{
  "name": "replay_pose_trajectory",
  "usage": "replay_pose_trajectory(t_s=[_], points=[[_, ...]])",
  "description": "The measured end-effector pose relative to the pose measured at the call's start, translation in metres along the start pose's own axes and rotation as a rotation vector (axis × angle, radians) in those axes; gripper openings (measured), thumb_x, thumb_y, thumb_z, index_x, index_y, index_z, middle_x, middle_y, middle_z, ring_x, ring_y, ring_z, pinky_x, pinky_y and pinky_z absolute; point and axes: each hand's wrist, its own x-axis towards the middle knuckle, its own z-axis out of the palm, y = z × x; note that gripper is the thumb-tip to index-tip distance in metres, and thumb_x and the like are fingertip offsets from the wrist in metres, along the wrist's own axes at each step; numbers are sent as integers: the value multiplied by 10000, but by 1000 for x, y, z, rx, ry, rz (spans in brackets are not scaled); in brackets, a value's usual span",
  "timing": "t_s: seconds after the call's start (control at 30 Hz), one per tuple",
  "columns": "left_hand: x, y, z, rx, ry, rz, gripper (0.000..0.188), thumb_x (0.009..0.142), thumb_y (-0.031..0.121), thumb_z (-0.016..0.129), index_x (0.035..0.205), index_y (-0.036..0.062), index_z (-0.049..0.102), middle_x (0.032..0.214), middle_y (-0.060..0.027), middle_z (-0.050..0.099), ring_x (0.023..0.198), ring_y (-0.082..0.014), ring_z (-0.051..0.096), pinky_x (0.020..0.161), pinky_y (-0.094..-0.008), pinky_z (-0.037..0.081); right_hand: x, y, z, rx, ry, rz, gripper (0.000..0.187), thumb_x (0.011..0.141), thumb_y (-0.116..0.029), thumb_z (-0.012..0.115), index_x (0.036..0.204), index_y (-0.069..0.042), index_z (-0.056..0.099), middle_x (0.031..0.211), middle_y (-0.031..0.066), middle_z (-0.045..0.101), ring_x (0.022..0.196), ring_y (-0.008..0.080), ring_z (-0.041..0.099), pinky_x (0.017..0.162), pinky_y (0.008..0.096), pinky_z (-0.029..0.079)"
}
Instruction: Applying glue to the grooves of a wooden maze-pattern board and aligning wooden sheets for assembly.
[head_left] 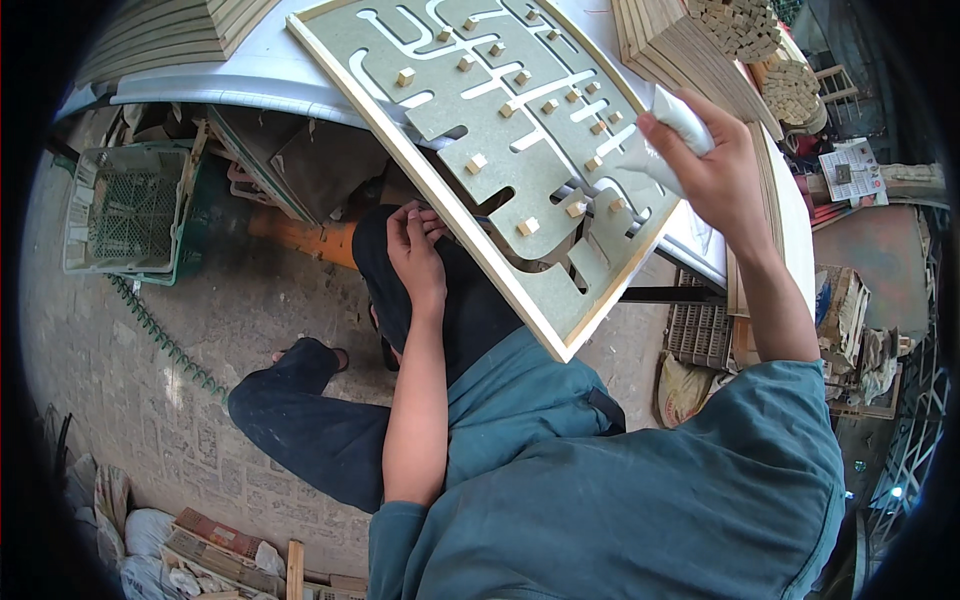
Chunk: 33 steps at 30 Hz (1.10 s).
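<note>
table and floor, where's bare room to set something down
Bare table shows between the slats, upper left, and the board; bare floor between the hose and the sacks, lower left. Crowded at upper right: planks and stick bundles.

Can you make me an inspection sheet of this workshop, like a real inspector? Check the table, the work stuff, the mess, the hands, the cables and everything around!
Surface: white-covered table, partly hidden.
Job's things: framed grey-green board with slots, sticking out past the table edge; small wooden blocks on it; white bag above its right side.
Clutter: stacked wooden panels at upper left; bundled sticks at upper right.
Hands: right hand grips the bag; left hand is by the frame's lower edge, its grip unclear.
Cables: green coiled cord or hose hanging near the floor.
Surroundings: paved floor, pale plastic crate, sacks.
</note>
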Motion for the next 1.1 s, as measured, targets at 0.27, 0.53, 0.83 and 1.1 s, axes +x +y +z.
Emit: replay_pose_trajectory(t_s=[0.27,0.53,0.83,1.1], points=[[0,-2,1,-29,21,-25,215,991,145,450,1100,-28,517,859,-67,594,738,-94,565,676,-223,477,13,21,7,-56,25,3,263,874,-245,654,983,-6,678,729,92,667,631,125,606,582,282,477],[1,-4,1,-26,17,-7,218,991,149,451,1094,-28,525,861,-67,594,744,-96,566,673,-224,479,17,33,20,-113,-32,-20,257,872,-259,653,980,-28,686,740,119,672,603,152,615,580,305,487],[0,0,2,-24,23,-13,224,989,151,453,1099,-30,526,858,-66,591,741,-96,563,673,-222,476,19,30,14,-155,-36,-6,259,871,-266,655,988,-37,687,746,123,674,653,152,634,596,303,490],[1,-5,-3,-37,17,-6,225,990,157,454,1097,-26,530,856,-61,587,730,-88,553,671,-217,469,42,40,-4,-123,78,-8,322,862,-304,663,990,-9,673,759,92,667,684,135,618,640,300,483]])
